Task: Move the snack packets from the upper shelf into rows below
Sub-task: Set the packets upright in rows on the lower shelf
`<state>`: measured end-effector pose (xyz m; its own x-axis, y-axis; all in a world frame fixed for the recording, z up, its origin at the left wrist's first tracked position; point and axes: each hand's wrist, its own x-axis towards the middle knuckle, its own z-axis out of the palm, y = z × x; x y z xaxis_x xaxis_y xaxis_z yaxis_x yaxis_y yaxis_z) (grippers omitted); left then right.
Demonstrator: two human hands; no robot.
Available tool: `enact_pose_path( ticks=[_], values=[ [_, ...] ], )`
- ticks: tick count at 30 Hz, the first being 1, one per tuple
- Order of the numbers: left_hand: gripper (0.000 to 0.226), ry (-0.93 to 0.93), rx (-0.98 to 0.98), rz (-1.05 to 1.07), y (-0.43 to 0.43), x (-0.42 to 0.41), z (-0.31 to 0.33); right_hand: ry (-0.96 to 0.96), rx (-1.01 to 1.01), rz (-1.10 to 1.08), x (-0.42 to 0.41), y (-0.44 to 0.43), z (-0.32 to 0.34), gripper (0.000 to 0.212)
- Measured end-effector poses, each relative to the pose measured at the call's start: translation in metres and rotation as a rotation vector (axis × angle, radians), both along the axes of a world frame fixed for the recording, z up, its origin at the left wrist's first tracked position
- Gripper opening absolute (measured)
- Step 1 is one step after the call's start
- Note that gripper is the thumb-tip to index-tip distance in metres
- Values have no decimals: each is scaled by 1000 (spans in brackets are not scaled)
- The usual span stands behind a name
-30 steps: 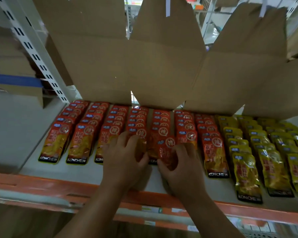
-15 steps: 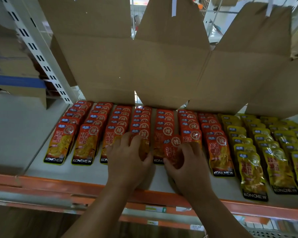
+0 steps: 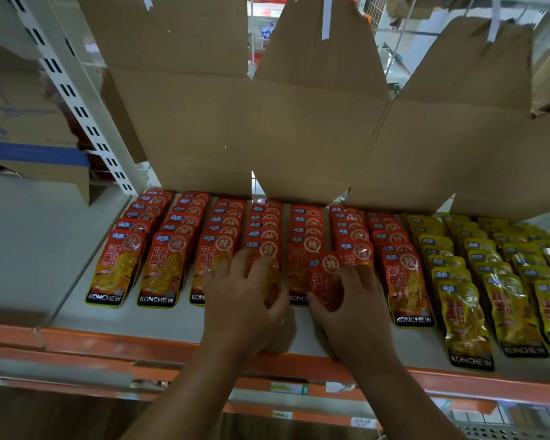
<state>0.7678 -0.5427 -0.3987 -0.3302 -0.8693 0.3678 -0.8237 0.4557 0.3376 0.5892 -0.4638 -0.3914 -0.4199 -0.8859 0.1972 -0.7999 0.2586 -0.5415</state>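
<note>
Several rows of red snack packets (image 3: pixel 169 268) lie overlapping on the white shelf (image 3: pixel 159 322), with rows of yellow packets (image 3: pixel 464 315) to their right. My left hand (image 3: pixel 245 293) lies with spread fingers on the front packet of the fourth red row. My right hand (image 3: pixel 350 300) pinches a loose red packet (image 3: pixel 324 274) by its lower part, holding it tilted at the front of the fifth and sixth rows. Open brown cardboard boxes (image 3: pixel 267 128) stand on the level above, their hanging flaps hiding the backs of the rows.
An orange beam (image 3: pixel 77 344) edges the shelf front, with price labels below. A white perforated upright (image 3: pixel 73 100) rises at the left, and stacked cartons (image 3: pixel 26 134) sit beyond it. A grey board (image 3: pixel 29 249) lies at the shelf's left end.
Both hands stay at the middle rows. The loose red packet in my right hand has shifted slightly right and stands more upright. The camera has tilted a little.
</note>
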Motion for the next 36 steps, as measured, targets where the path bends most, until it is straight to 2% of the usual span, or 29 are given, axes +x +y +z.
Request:
enact_pose_path(
  ticks=[7,13,25,36],
  values=[
    [46,16,-11,-125,-6,12,0,24,-32,-143,23,-19,4,57],
    [39,82,12,-160,-7,15,-1,58,54,-232,35,-34,4,61],
    [37,99,70,-184,-8,17,2,47,97,-262,53,-39,6,71],
    [37,114,61,-185,-8,17,1,16,104,-267,53,-38,7,71]
  ],
)
